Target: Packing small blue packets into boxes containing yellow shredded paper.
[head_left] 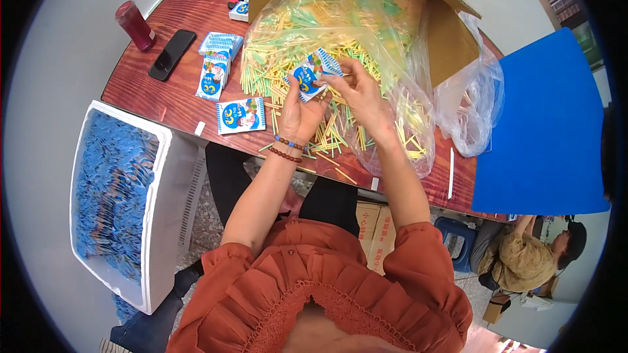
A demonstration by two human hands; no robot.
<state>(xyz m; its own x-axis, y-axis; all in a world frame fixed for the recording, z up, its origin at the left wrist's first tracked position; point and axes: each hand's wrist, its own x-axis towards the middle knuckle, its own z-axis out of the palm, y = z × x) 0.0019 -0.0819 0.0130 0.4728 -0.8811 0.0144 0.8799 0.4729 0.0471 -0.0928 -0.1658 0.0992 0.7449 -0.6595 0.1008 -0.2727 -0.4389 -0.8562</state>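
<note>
Between my two hands is a small blue-and-white packet [314,73] with a printed picture, held tilted above the table. My left hand [302,116], with beaded bracelets at the wrist, grips its lower left side. The fingers of my right hand [361,95] pinch its right edge. Under and behind my hands spreads a heap of thin yellow and green sticks [271,59], partly inside a clear plastic bag [392,91]. A flat packet [241,116] of the same kind lies left of my left hand. Beyond it a stack of such packets [214,78] leans together.
An open cardboard box [451,42] stands behind the heap. A black phone [172,55] and a red drink cup [135,26] are at the left. A white foam box [157,176] full of blue packets sits beside the table. A blue panel [549,131] and another person [523,258] are at right.
</note>
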